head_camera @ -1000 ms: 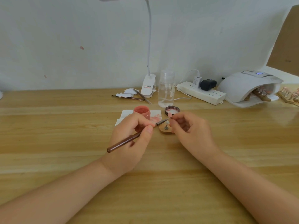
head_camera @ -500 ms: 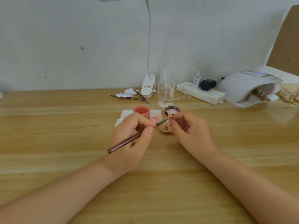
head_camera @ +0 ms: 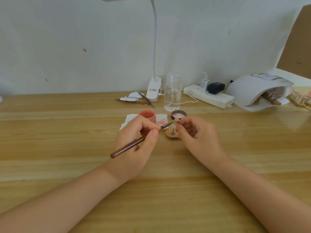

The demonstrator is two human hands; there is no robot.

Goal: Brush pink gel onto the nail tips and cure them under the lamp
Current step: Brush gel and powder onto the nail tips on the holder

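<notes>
Wooden table (head_camera: 67,135), white wall (head_camera: 67,39)

Your brush (head_camera: 134,143): dark brown handle, slanted, butt toward you and left, bristle end up-right, touching pink nail tip (head_camera: 176,120). Nail tip small, pink, raised just above round wooden stand (head_camera: 172,135) with metal post. Open pink gel jar (head_camera: 148,116) upright just left of stand, on stained white tissue (head_camera: 160,119). Jar lid (head_camera: 178,114) lies inside-up just behind stand. White curing lamp (head_camera: 257,90) far right of stand, display lit, strips of tips inside.
</notes>
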